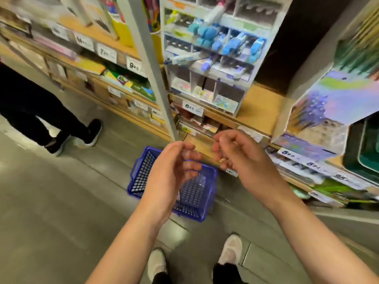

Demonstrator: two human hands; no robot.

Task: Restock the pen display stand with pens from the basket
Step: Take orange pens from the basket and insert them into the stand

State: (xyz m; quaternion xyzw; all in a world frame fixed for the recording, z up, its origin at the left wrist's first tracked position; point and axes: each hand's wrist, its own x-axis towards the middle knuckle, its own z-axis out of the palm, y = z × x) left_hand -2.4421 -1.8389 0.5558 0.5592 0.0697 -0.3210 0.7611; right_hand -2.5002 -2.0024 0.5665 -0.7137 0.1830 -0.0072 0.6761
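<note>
**Two empty hands over the basket**

Both hands hover mid-frame, the left hand and the right hand close together. Their fingers are loosely bent and nothing is plainly in either, though blur hides finer detail. Directly below them the blue basket sits on the floor at the person's feet, probably so each reach down and lift up is short. Whether pens are left in it I cannot tell. The stand rests on a wooden shelf at upper centre. Blue pens lean in its middle tiers, and the lower slots look unfilled. Another person's legs cross the left edge.
</note>
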